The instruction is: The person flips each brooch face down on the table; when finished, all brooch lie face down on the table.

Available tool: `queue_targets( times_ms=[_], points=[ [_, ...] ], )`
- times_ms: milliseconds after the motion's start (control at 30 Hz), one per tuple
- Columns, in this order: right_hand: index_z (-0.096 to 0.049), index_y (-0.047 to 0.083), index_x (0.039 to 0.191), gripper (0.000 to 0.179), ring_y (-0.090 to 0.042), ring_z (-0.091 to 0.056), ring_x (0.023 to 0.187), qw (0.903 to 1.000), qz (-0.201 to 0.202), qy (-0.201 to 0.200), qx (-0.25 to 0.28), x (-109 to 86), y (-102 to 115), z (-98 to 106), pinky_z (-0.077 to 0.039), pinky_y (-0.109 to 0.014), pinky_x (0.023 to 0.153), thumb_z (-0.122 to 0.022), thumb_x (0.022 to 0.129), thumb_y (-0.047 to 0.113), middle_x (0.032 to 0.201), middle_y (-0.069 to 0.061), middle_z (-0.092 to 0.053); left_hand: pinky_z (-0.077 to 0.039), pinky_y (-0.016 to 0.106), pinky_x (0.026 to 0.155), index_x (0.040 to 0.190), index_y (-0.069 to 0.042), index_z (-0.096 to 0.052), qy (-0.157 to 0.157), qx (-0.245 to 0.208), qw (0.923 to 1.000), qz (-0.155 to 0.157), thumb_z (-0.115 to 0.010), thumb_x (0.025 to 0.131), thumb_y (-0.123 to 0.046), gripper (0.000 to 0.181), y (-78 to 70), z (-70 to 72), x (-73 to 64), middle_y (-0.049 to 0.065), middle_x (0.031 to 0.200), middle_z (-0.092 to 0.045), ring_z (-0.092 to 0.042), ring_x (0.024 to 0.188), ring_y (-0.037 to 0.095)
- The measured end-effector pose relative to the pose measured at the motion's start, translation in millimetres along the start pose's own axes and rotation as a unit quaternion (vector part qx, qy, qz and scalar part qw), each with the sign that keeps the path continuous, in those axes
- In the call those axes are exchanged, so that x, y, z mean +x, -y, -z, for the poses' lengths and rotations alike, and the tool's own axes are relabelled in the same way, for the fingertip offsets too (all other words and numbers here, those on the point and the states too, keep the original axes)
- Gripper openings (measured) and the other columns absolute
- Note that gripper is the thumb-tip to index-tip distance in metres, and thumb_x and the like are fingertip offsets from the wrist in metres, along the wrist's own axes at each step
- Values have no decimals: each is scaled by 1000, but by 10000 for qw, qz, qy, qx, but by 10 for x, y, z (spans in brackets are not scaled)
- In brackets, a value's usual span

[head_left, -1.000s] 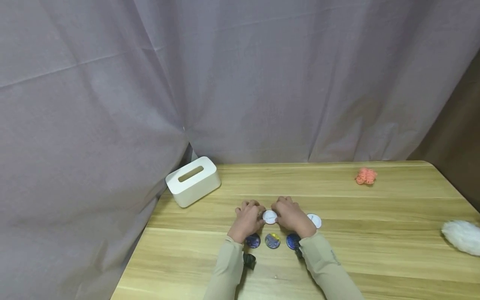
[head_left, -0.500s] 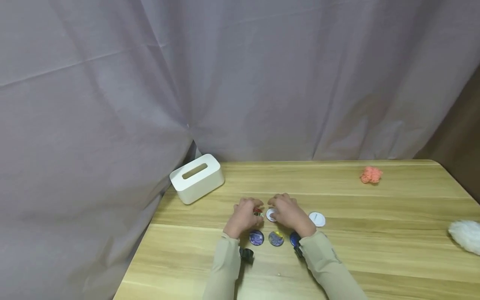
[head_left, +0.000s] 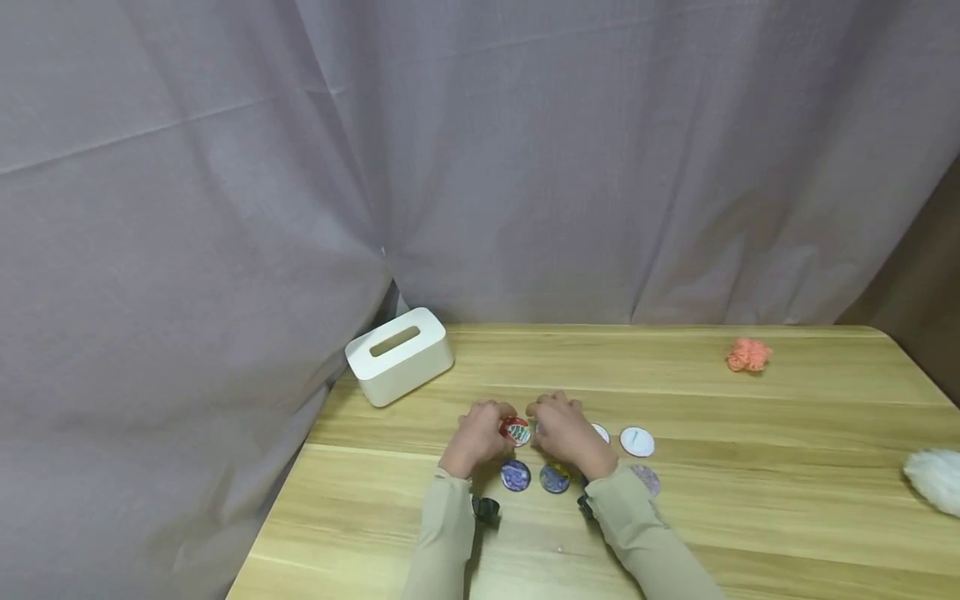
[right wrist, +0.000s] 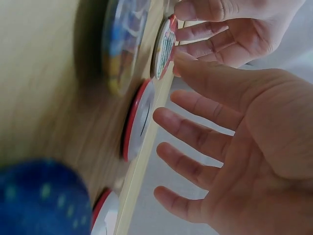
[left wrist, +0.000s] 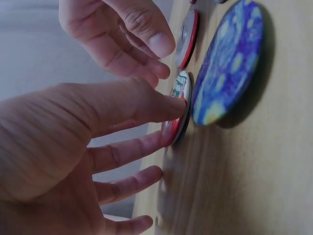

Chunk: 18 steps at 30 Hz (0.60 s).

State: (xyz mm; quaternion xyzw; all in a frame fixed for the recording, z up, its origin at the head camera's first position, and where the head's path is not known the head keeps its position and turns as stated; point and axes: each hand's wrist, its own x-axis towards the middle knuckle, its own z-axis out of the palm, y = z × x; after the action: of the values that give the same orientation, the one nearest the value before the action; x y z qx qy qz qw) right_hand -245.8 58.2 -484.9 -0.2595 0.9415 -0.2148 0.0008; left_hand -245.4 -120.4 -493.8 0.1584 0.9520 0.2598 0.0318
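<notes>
My left hand (head_left: 480, 437) pinches a round button badge with a red, white and green face (head_left: 517, 431) by its edges, thumb on the near side; the badge lies at the table surface. My right hand (head_left: 567, 433) hovers just right of it, fingers loosely spread and holding nothing. Beneath that hand is a white-backed badge with a red rim (right wrist: 139, 120), mostly covered in the head view. Nearer me lie a purple-blue swirl badge (head_left: 515, 475) and a blue-and-yellow one (head_left: 555, 477). A dark blue badge (right wrist: 44, 200) shows in the right wrist view.
Further right lie another white-backed badge (head_left: 637, 442) and a pale purple one (head_left: 646, 479), partly behind the right sleeve. A white tissue box (head_left: 400, 357) stands back left. A coral scrunchy bundle (head_left: 748, 355) and white fluffy thing (head_left: 934, 479) are at right.
Both hands were around a white-backed badge; the right hand has shifted left, uncovering badges beside its wrist. The red badge, earlier hidden under the left hand, now shows. The head view has shifted slightly.
</notes>
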Motion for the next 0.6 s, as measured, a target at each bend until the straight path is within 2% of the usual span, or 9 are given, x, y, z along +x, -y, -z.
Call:
queue_targets(
  times_ms=[267,400,600],
  points=[
    [-69,7,90,22,-30,-49,93,9998,121,-71,-135,71,76,-95,-38,-56,85,-82,72,2,90,-4,-60,-38,51,82,103,-10,-75,-91,-89,9999,33,-83,61,3,44,33,0,-26,2,98,-72,-57,96,29],
    [-68,8,85,24,-29,-47,89,9997,90,-59,-240,84,92,-134,-37,-54,83,-83,69,1,87,-3,-59,-38,50,81,100,-11,-76,-162,-40,9999,38,-81,62,5,42,57,-9,-29,1,97,-72,-57,96,29],
    [-68,8,84,24,-28,-48,85,9988,258,-192,-361,88,106,-172,-37,-52,79,-81,67,-3,84,-4,-60,-40,55,79,97,-10,-76,-392,12,9992,-32,-80,63,4,37,88,-19,-47,2,95,-73,-60,96,32]
  ],
)
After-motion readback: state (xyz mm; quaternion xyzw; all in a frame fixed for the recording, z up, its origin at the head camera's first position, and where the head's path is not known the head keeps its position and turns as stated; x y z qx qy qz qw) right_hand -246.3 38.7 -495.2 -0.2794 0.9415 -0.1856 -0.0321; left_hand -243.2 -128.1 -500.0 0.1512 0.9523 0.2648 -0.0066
